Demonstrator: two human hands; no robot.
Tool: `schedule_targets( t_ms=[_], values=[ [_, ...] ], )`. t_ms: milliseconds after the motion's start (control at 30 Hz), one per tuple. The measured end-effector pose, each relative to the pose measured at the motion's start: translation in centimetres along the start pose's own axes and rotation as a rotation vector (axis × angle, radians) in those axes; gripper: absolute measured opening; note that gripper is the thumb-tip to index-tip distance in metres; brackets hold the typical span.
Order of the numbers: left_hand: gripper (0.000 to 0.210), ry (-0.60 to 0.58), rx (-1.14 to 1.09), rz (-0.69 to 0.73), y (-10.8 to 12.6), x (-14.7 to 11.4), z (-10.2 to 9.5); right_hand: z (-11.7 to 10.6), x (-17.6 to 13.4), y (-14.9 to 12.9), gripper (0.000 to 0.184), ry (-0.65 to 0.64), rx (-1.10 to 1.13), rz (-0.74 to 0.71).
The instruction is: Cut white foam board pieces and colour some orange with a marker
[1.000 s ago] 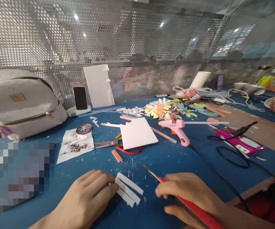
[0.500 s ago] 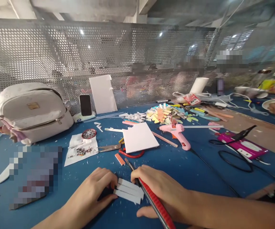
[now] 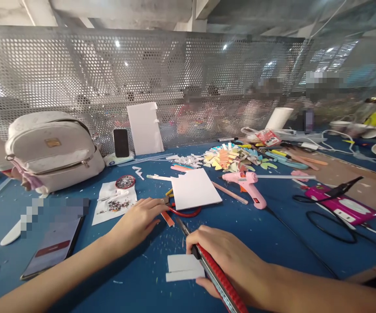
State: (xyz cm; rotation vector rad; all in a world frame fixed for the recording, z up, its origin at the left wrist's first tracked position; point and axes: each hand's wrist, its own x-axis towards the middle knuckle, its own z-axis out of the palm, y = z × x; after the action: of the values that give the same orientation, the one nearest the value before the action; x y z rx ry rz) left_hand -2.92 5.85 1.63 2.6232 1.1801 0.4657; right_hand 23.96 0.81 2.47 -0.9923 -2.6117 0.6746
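Observation:
My right hand (image 3: 230, 254) is wrapped round a red and black utility knife (image 3: 219, 282), its blade pointing away over the table. Under that hand's fingertips lie white foam-board strips (image 3: 183, 267), side by side with a thin gap. My left hand (image 3: 145, 215) is stretched forward, fingers extended and thumb apart, over the scissors, whose red handle (image 3: 188, 213) shows beyond it. Its fingertips are at the scissors' pivot; whether they touch is unclear. Just below them lies a small orange strip (image 3: 167, 218). A white board (image 3: 194, 189) partly covers the scissors' handles.
A pink glue gun (image 3: 248, 187) lies to the right, its cord running towards me. Behind is a heap of coloured foam pieces (image 3: 225, 157). A phone (image 3: 54, 243), a paper with debris (image 3: 111, 208) and a backpack (image 3: 54, 152) occupy the left. A magenta power strip (image 3: 341, 204) lies right.
My left hand has let go of the white strips and moved forward to the scissors. The strips now lie closer together under my right hand, which still holds the knife.

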Motion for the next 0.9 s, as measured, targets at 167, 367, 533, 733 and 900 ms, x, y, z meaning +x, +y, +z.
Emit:
schedule_targets(
  t_ms=[167,367,533,733,900],
  values=[
    [0.019,-0.007,-0.009,-0.026,0.5,0.8,0.4,-0.5,-0.5,0.2,0.05,-0.008,0.03,0.005],
    [0.022,-0.021,-0.17,-0.154,2.1,-1.7,0.2,-0.6,-0.3,1.0,0.047,-0.03,0.11,0.052],
    [0.021,-0.03,-0.251,-0.26,3.1,-3.9,0.6,-0.2,1.4,1.4,0.054,-0.037,0.17,-0.083],
    [0.022,-0.032,-0.358,-0.316,3.1,-4.5,1.1,0.6,3.0,2.2,0.058,0.009,0.208,-0.18],
    [0.027,0.01,-0.409,-0.296,2.6,-4.9,1.8,0.7,3.0,3.2,0.06,0.056,0.261,-0.222]
  ],
)
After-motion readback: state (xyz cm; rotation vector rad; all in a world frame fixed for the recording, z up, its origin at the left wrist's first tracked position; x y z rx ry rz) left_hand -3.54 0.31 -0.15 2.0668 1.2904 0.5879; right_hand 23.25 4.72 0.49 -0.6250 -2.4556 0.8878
